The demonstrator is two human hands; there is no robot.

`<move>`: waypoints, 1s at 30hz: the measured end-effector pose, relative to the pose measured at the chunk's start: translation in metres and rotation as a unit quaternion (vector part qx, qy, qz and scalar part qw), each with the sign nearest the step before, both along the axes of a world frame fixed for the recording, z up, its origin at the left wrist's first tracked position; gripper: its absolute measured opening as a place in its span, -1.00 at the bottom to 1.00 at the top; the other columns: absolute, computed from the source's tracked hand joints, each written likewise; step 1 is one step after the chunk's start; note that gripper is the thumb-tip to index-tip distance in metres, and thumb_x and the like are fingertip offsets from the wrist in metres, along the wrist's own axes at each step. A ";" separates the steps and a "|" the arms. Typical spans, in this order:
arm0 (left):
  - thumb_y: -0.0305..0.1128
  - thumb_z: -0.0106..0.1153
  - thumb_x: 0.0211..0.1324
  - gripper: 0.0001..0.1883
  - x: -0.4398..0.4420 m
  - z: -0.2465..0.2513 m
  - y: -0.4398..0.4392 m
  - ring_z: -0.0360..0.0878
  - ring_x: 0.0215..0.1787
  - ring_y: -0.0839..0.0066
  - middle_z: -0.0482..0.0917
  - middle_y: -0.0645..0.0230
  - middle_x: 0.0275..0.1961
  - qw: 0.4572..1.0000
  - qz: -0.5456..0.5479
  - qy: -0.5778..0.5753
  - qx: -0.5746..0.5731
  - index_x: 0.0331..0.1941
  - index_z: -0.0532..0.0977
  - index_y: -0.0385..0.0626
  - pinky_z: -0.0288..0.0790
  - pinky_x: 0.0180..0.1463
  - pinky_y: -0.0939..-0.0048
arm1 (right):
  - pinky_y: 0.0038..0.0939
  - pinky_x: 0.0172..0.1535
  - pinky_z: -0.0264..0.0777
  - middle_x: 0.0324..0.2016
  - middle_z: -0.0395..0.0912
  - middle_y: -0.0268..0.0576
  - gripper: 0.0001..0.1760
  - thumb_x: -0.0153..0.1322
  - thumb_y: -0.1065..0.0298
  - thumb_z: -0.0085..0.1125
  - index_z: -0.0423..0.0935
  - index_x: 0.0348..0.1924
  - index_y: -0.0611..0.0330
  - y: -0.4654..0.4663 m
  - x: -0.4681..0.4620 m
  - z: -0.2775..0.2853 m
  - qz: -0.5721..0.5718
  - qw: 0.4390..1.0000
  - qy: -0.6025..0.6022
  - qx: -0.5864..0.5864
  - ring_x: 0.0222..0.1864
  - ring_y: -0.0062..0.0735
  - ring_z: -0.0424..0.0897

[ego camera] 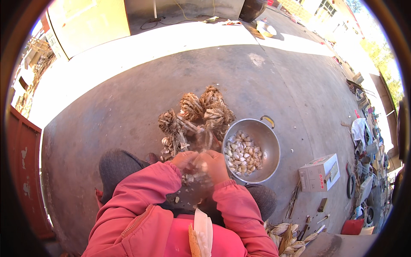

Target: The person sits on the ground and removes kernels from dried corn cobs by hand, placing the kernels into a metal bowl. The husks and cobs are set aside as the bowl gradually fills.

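Observation:
My left hand [184, 159] and my right hand [215, 165] meet low in front of me, fingers pinched together on a pale piece of garlic [201, 165]. Motion blur hides its exact shape. Beyond my hands lie braided bundles of dried garlic stalks [213, 107], with garlic bulbs [168, 146] at their near left side. To the right of my right hand stands a round metal pan [272, 154] with a yellow-covered handle. Many loose garlic cloves [241, 155] lie in it. Bits of garlic and skin [177, 199] are scattered on the ground between my legs.
A white cardboard box [318, 175] sits right of the pan on the concrete floor [128, 96]. Dried corn husks [284, 236] lie at the lower right. Assorted clutter [366, 160] lines the right side. A red metal door [25, 173] is at left; a basin [266, 29] stands far off.

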State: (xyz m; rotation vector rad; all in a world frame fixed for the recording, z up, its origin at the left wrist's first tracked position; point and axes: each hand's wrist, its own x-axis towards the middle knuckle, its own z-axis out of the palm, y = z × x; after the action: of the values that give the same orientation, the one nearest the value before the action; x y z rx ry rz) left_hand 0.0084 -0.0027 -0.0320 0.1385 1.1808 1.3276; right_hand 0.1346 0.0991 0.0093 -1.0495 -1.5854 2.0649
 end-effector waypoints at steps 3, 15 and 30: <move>-0.04 -0.15 0.35 -0.68 -0.009 0.010 -0.001 0.61 -0.37 0.45 0.61 0.37 -0.31 0.995 0.058 -0.077 -0.033 -0.18 0.47 0.01 0.50 -0.43 0.34 | -0.57 -0.60 0.19 -0.65 0.46 -0.38 -0.77 0.35 0.30 0.18 0.57 -0.40 0.34 0.003 0.000 0.001 -0.051 0.998 -0.019 0.023 -0.65 -0.73 0.34; -0.22 -0.01 0.30 -0.70 -0.020 -0.017 0.000 0.59 -0.23 0.29 0.57 0.19 -0.14 0.978 0.135 -0.146 0.055 0.03 0.38 -0.07 0.52 -0.19 0.20 | -0.16 -0.26 0.45 -0.38 0.62 -0.04 -0.72 0.27 0.12 0.18 0.58 -0.21 -0.01 -0.035 0.001 0.027 0.159 0.912 -0.107 0.361 -0.30 0.01 0.61; 0.13 -0.16 0.30 -0.26 0.045 0.076 0.111 0.30 0.25 0.30 0.35 0.23 0.23 0.998 -0.048 -0.030 0.025 0.38 0.03 -0.12 0.34 0.15 0.09 | -0.16 -0.13 0.48 -0.30 0.63 0.02 -0.70 0.21 0.21 0.17 0.58 -0.24 0.11 -0.057 0.010 -0.074 0.247 0.850 -0.019 0.465 -0.19 0.02 0.61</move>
State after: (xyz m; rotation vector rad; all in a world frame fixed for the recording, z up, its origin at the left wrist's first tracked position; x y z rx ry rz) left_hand 0.0534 0.1084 0.0445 0.1886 1.0771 1.2687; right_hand 0.1449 0.0419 -0.0651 -0.3278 -2.6391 1.1430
